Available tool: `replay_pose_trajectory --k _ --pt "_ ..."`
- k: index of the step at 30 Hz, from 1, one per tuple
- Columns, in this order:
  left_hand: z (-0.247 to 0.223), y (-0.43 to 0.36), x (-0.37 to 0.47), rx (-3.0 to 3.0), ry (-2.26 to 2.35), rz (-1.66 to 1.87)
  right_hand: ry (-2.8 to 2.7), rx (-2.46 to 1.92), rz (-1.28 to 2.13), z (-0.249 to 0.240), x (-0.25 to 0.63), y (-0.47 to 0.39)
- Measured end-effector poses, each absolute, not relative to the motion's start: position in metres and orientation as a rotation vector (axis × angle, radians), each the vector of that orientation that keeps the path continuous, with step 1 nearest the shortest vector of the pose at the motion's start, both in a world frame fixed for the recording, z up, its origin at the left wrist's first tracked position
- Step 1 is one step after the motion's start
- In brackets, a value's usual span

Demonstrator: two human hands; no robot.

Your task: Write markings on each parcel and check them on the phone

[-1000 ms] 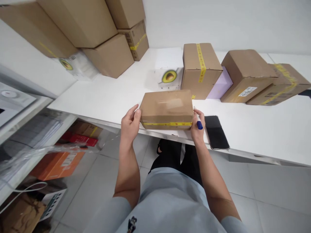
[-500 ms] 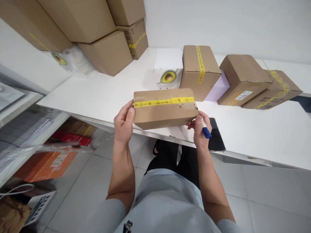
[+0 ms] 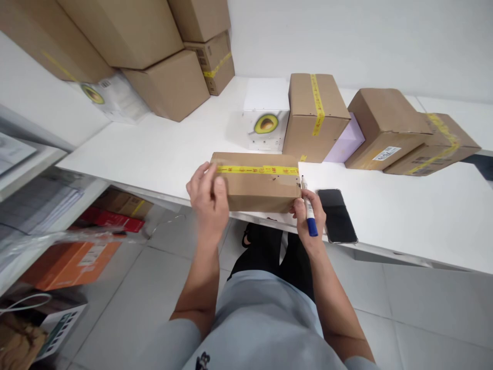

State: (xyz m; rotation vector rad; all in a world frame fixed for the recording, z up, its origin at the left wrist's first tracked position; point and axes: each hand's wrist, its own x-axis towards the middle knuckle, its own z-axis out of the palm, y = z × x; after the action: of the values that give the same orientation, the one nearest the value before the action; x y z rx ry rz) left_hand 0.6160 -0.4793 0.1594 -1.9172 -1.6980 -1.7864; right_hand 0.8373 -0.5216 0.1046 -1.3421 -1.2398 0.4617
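Note:
A long brown cardboard box (image 3: 262,187), with yellow printed tape along its top, lies at the front edge of the white table. My left hand (image 3: 208,198) grips the box's left end, its thumb across the near corner and its fingers over the top edge, slightly blurred. At the opposite end, my right hand (image 3: 310,218) is closed around a white marker (image 3: 308,205) with a blue end pointing toward me. Its fingers also touch the box's lower right corner. Beside that hand lies a black phone (image 3: 337,216).
Behind the box stand a white avocado-print box (image 3: 266,123), a taped carton (image 3: 318,115), a lilac box (image 3: 345,139) and two more cartons (image 3: 389,123). Large cartons (image 3: 169,85) are stacked at the back left. Shelves with an orange box (image 3: 73,262) are at left.
The box has come down and toward me, its right end shifting left. My left hand has moved further over its end. My right hand has shifted left and down with the marker, uncovering more phone.

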Motion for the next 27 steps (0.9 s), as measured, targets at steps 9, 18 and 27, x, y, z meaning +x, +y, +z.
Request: replay_pose_trajectory --k 9,18,27 --pt "0.155 -0.509 0.677 -1.940 -1.242 -1.334 -0.819 -0.998 0.332 0.153 0.858 -0.522" --pt "0.164 -0.506 0.711 -2.164 -1.237 -1.123 -0.896 -0.897 0.323 0.185 0.851 -0.504" --pt "0.171 -0.512 0.709 -2.288 -1.329 -0.958 -1.004 -1.187 0.192 0.178 0.843 -0.493"
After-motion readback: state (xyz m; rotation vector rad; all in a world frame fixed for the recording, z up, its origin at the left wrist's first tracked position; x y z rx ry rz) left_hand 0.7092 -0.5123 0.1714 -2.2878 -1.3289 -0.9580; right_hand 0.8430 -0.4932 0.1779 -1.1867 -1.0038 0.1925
